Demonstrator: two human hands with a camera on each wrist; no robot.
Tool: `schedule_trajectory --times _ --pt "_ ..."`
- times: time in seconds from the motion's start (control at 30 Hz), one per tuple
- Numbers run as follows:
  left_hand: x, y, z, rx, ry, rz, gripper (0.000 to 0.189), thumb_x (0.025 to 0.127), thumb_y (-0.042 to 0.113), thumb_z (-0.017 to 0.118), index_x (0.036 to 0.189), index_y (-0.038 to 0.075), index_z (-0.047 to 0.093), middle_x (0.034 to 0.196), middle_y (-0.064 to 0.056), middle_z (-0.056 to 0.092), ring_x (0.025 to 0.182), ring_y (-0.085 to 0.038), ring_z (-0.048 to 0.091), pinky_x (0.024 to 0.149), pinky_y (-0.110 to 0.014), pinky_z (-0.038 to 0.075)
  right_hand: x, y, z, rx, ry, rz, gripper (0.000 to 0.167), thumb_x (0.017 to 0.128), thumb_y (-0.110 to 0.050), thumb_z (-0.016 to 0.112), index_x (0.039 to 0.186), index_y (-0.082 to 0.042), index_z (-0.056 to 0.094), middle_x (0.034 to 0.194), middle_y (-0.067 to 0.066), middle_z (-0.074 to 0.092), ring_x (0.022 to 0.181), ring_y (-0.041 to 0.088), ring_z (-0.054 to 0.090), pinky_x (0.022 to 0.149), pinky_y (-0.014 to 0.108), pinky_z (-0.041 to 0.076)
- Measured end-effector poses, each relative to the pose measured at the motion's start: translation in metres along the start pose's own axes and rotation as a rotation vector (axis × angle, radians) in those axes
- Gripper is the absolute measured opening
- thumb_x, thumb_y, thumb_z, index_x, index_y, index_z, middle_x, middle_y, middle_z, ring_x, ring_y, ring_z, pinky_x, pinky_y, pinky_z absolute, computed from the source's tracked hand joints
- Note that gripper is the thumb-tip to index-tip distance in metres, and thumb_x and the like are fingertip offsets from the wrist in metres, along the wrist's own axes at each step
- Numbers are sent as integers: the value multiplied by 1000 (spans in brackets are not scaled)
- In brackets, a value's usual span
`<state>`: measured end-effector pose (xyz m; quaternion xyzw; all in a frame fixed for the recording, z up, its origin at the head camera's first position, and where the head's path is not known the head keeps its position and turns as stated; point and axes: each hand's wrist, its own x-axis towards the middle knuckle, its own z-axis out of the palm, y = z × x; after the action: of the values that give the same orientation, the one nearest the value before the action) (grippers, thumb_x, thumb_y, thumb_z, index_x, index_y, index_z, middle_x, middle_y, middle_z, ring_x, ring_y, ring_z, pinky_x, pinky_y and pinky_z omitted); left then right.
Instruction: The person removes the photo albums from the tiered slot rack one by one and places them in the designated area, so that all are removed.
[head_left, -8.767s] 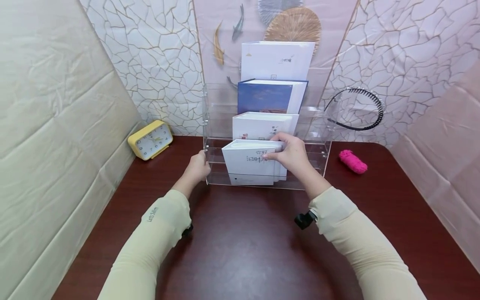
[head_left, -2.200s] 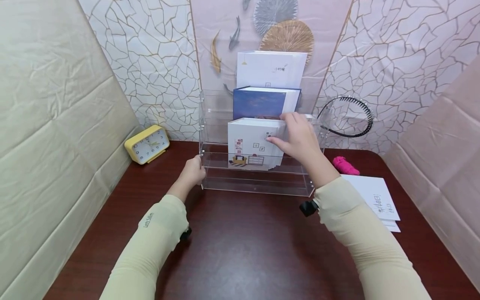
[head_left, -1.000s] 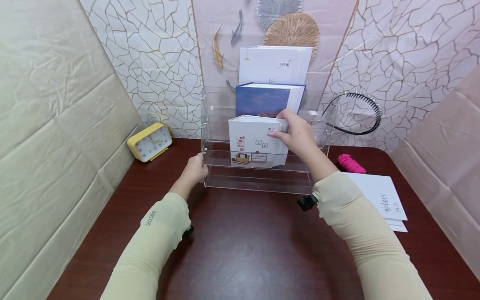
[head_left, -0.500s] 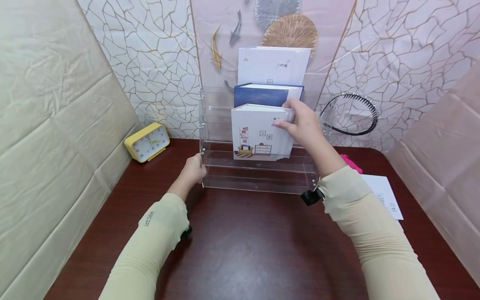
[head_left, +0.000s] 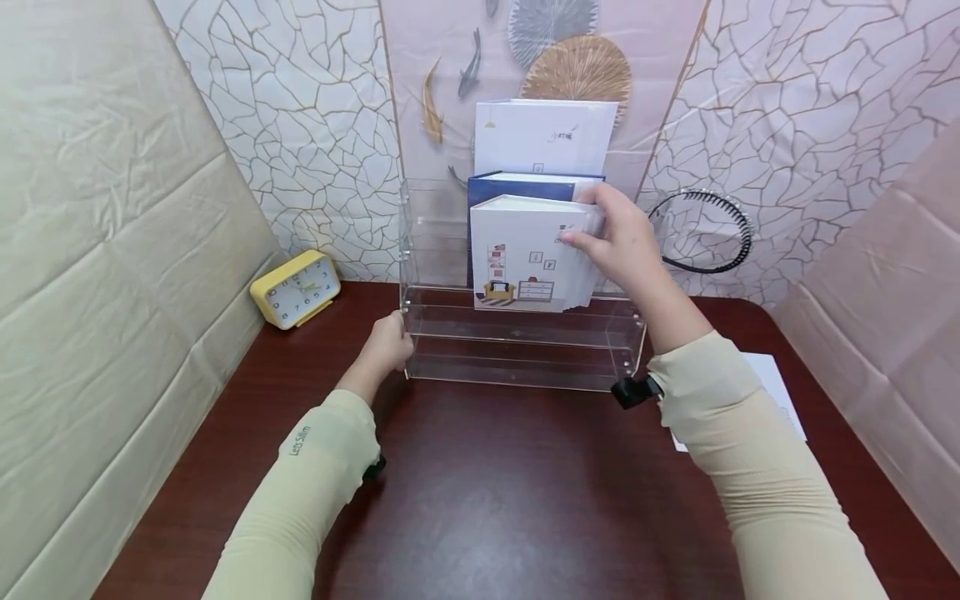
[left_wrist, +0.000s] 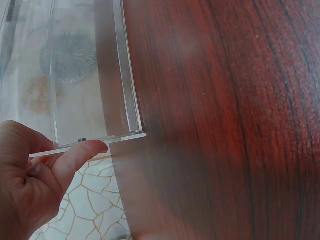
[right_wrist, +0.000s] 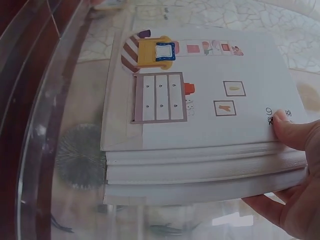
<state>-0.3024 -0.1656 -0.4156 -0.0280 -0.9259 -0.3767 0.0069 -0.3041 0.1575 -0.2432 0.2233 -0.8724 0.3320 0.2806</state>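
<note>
One white book (head_left: 528, 260) pinched in right hand (head_left: 626, 237), in front of blue book (head_left: 517, 187) on clear rack (head_left: 517, 326). Left hand (head_left: 386, 342) grips rack's left side panel. Yellow clock (head_left: 300, 292) on worktop (head_left: 480, 483) left of rack; black headband (head_left: 746, 229) right of rack.

We saw a person in long, pale cream-yellow sleeves, the left sleeve (head_left: 262, 529) and the right sleeve (head_left: 772, 492) both thin, close-fitting and finely creased along the forearm. Each ended in a broad, loosely wrinkled cuff, and from these came a bare left hand (head_left: 387, 340) and a bare right hand (head_left: 626, 236). Near the left cuff (head_left: 348, 417) we made out small dark lettering (head_left: 299, 441) — "Lets" and a second word too small to read surely. By the right cuff (head_left: 705, 371) we noticed a blocky black device (head_left: 634, 391); its left counterpart (head_left: 374, 467) — also black — was mostly hidden.
</note>
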Motion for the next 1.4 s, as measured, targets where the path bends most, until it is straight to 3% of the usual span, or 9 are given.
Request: schedule_trajectory --times 0.3,0.37,0.47,0.57,0.8,1.07,1.23,1.4 --pt "3 -3 0 -12 -1 -33 15 90 2 45 103 -6 46 76 -18 58 44 -18 57 45 -29 51 -14 -11 -22 40 87 -185 37 73 -5 79 100 5 56 95 16 57 83 23 50 71 33 42" --pt "4 -4 1 -9 3 -32 15 90 2 45 102 -6 46 75 -18 58 44 -17 57 44 -28 50 -20 -15 -31 52 118 -182 36 73 -3 78 100 5 56 93 13 57 80 19 51 67 26 44" --pt "5 -3 2 -11 2 -27 15 89 1 45 102 -6 46 74 -18 58 43 -17 57 44 -28 50 -32 -19 -50 68 156 -114 36 74 -3 78 101 5 56 91 6 56 73 12 53 59 15 45" --pt "4 -3 2 -11 -5 -23 16 90 1 44 103 -7 46 74 -18 58 43 -18 57 44 -29 50 -47 -21 -70 122 141 -15 36 75 -2 76 104 4 55 90 0 57 70 8 57 59 12 48" --pt "2 -2 2 -11 -1 -21 18 90 2 45 105 -8 46 75 -19 58 44 -19 58 44 -29 50 -97 -4 -94 268 8 163 30 78 6 71 103 0 56 82 -2 60 66 9 57 53 16 50" --pt "-1 1 0 -8 -10 -49 19 91 2 44 107 -6 45 75 -18 57 46 -18 56 45 -29 49 -159 46 -84 571 -274 369 16 87 6 58 100 -3 54 79 3 65 62 15 63 48 30 52" --pt "-2 1 1 2 -8 -36 19 90 2 44 107 -6 45 74 -18 57 47 -19 57 46 -29 50 -192 74 -71 587 -477 593 18 93 -8 54 106 3 46 87 7 66 69 24 66 56 37 55" --pt "0 1 4 12 4 -20 15 89 2 45 103 -6 46 74 -18 58 47 -19 57 45 -29 49 -213 95 -61 584 -542 717 23 93 -10 53 106 6 46 91 15 65 73 30 67 61 40 56"
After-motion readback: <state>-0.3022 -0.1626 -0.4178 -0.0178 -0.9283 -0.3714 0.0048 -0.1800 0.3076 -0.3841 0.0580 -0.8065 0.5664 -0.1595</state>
